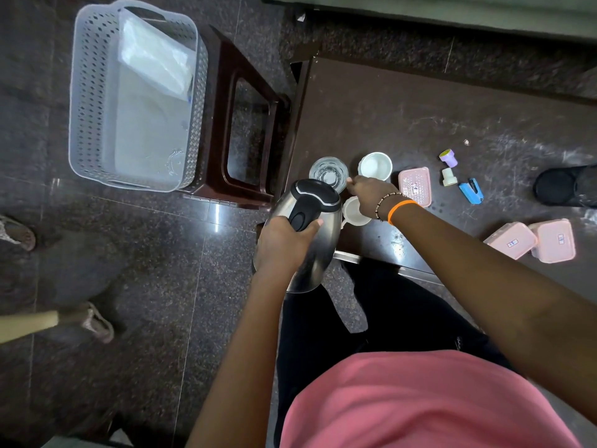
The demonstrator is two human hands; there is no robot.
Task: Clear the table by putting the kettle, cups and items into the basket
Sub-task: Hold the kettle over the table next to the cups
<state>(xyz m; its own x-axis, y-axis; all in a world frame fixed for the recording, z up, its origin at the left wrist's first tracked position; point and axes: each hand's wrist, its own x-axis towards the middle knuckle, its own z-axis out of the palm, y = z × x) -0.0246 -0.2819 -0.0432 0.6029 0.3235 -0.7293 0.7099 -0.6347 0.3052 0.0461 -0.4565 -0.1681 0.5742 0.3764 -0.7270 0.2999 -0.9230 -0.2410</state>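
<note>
Nearest me is my pink shirt (429,402); beyond it my left hand (284,244) is wrapped tight around the black handle of the stainless steel electric kettle (318,250), which hangs tilted in the air past the table's near left corner, over the floor; my right hand (366,197), with an orange band and a beaded bracelet at the wrist, is curled above a white cup (353,212) near the left edge of the dark table (420,118), though I cannot tell whether the fingers actually grip it; just beyond stand a clear drinking glass (328,173) and a white round bowl-like cup (374,166); right of them lie a pink lidded box (415,185), a blue stapler (471,190) and two small stamps; two more pink boxes (533,240) sit by the near edge; farther left, the pale perforated plastic basket (97,101) rests on a dark brown stool (239,101), well apart from the table.
</note>
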